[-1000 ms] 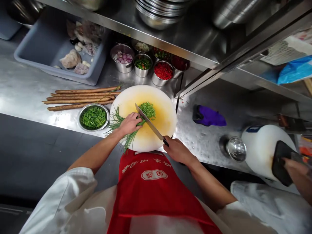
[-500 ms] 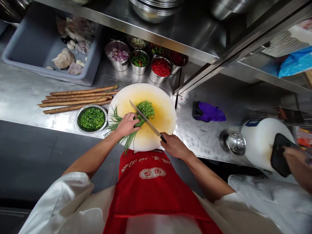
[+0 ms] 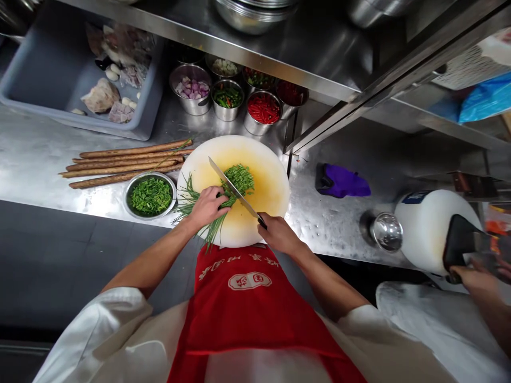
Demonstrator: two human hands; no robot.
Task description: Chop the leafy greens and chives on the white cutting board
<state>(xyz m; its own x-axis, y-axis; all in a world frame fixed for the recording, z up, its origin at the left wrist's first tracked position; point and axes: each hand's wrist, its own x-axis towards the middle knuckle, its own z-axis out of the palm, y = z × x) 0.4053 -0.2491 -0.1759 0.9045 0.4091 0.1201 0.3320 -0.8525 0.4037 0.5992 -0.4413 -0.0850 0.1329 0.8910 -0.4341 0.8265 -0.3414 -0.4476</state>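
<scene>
My right hand (image 3: 278, 232) is closed round the black handle of a long kitchen knife (image 3: 232, 187), whose blade slants up and left across a bunch of green chives. With curled fingers, my left hand (image 3: 208, 206) presses the uncut chives (image 3: 211, 229) against the round white cutting board (image 3: 191, 154), just left of the blade. Cut chives (image 3: 241, 178) lie heaped on the blade's right side. Left of the board stands a metal bowl (image 3: 174, 196) filled with chopped greens (image 3: 150, 196).
Long brown roots (image 3: 123, 169) lie behind the bowl. Metal pots of shallots (image 3: 192, 88) and red chillies (image 3: 263, 108) stand beneath a shelf, beside a grey bin (image 3: 72, 119). A purple cloth (image 3: 345, 181) lies right. Another person's hand (image 3: 475, 279) holds a black cleaver (image 3: 461, 242) at a second board (image 3: 423, 234).
The knife and my right hand have shifted slightly left and up. My left hand stays on the chives. The other person's hand and cleaver have moved a little.
</scene>
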